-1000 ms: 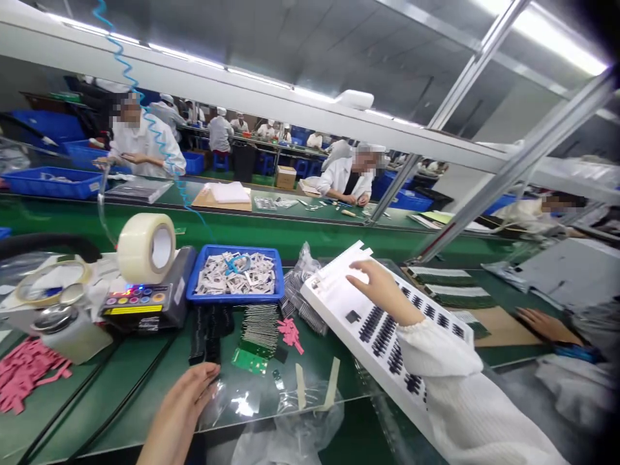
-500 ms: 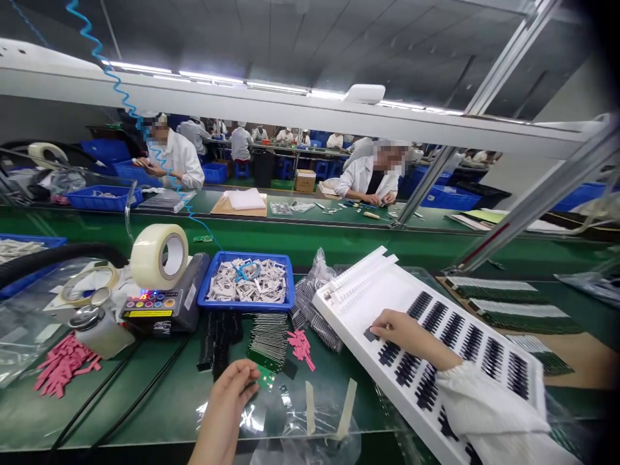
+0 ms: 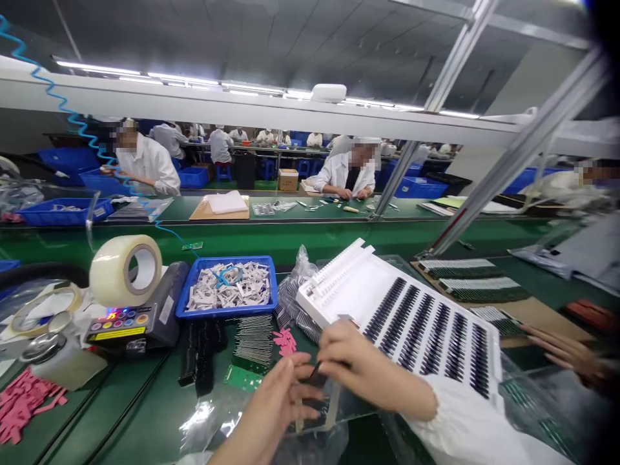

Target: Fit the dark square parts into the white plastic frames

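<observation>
Left hand: yours (image 3: 276,403), low over the green bench (image 3: 133,403), fingers parted and loosely bent, tips close to those of the right; whether it had hold of anything, you could not have told from this view.
Right hand: yours (image 3: 356,361), white-sleeved, thumb and fingers drawn together on a small dark piece (image 3: 316,370).
Small dark piece: one, thin, between your two sets of fingertips, in front of the white tray (image 3: 351,281); mostly hidden.
White tray: one, set at a slant, beyond and to the right of your hands; its left part was bare white.
Black parts (image 3: 434,334): several slanting rows, in the tray's right part.
Circuit board: one, green (image 3: 237,376), on the bench to the left of your hands.
Pinned stack: one (image 3: 252,339), just behind that board.
Pink strips: a small heap (image 3: 285,341) beside the stack; a larger heap (image 3: 26,403) at far left.
Blue bin: one (image 3: 225,314), filled with pale pieces (image 3: 230,294), behind the stack.
Tape roll: one (image 3: 111,271), upright on a dark box with buttons (image 3: 138,323).
Co-worker's hand: one (image 3: 562,349), at far right, near boards (image 3: 484,289) on cardboard (image 3: 555,315).
</observation>
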`<move>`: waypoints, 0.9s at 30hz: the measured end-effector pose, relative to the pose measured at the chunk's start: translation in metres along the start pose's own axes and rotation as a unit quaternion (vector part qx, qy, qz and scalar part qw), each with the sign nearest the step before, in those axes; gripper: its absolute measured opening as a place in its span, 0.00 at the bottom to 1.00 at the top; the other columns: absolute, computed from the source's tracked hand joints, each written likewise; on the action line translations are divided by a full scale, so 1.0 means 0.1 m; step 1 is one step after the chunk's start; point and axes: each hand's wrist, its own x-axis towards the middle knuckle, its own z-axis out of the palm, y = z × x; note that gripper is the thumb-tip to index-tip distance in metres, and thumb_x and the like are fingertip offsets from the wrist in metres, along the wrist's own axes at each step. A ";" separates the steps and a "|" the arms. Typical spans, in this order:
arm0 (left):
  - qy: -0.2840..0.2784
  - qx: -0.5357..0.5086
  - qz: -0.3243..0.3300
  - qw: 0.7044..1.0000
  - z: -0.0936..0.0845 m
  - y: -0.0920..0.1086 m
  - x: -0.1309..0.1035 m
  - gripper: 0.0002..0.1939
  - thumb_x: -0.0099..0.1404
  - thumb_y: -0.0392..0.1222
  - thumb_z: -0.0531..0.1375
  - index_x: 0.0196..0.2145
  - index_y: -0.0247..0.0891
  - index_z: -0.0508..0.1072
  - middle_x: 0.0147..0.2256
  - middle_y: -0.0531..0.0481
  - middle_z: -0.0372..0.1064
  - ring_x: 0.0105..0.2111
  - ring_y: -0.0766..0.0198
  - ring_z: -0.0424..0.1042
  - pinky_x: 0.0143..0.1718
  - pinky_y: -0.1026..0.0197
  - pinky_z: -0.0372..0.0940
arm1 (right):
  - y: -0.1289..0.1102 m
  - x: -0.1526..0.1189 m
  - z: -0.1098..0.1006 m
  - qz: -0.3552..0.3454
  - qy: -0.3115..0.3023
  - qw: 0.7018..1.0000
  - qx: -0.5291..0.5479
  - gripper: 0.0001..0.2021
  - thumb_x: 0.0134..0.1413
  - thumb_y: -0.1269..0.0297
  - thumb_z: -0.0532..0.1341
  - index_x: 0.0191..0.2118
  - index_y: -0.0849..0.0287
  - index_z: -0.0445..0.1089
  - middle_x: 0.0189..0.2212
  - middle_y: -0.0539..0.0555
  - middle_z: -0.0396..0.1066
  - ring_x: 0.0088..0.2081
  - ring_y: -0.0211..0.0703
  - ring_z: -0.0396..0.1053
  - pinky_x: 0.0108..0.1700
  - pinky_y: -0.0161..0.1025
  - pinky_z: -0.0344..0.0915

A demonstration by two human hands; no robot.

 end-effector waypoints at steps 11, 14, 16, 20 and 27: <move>0.027 -0.058 -0.108 0.992 -0.11 -0.24 0.12 0.21 0.45 0.53 0.68 0.29 0.34 0.69 0.16 0.60 0.56 0.14 0.78 0.50 0.17 0.68 0.38 | 0.78 -0.04 -0.11 0.265 0.048 0.944 -0.192 0.09 0.50 0.60 0.61 0.29 0.61 0.74 0.30 0.59 0.70 0.35 0.51 0.67 0.40 0.49 0.59; 0.032 -0.079 -0.114 0.990 -0.20 -0.30 0.13 0.16 0.47 0.47 0.68 0.28 0.35 0.70 0.17 0.59 0.57 0.15 0.76 0.53 0.17 0.68 0.42 | 0.93 -0.03 -0.07 0.277 0.036 0.939 -0.199 0.09 0.47 0.63 0.62 0.21 0.60 0.72 0.26 0.57 0.69 0.32 0.50 0.67 0.40 0.50 0.58; 0.033 -0.088 -0.110 0.989 -0.21 -0.31 0.13 0.13 0.49 0.45 0.66 0.29 0.35 0.70 0.18 0.58 0.59 0.16 0.75 0.55 0.18 0.68 0.46 | 0.92 -0.01 -0.04 0.267 0.046 0.941 -0.203 0.11 0.50 0.65 0.59 0.21 0.60 0.71 0.26 0.56 0.69 0.32 0.49 0.66 0.41 0.49 0.57; 0.052 -0.099 -0.088 0.990 -0.16 -0.26 0.16 0.10 0.55 0.42 0.63 0.33 0.34 0.72 0.22 0.52 0.65 0.20 0.72 0.63 0.23 0.67 0.56 | 0.72 0.02 -0.10 0.233 0.089 0.950 -0.190 0.12 0.57 0.64 0.53 0.29 0.59 0.71 0.32 0.56 0.69 0.37 0.48 0.66 0.45 0.49 0.55; 0.011 -0.138 -0.108 0.984 0.03 -0.21 0.19 0.17 0.58 0.50 0.60 0.37 0.32 0.70 0.31 0.44 0.71 0.30 0.62 0.71 0.32 0.60 0.64 | 0.12 -0.04 -0.07 0.054 -0.023 0.998 0.006 0.04 0.52 0.65 0.61 0.29 0.58 0.72 0.29 0.51 0.68 0.34 0.38 0.66 0.39 0.35 0.60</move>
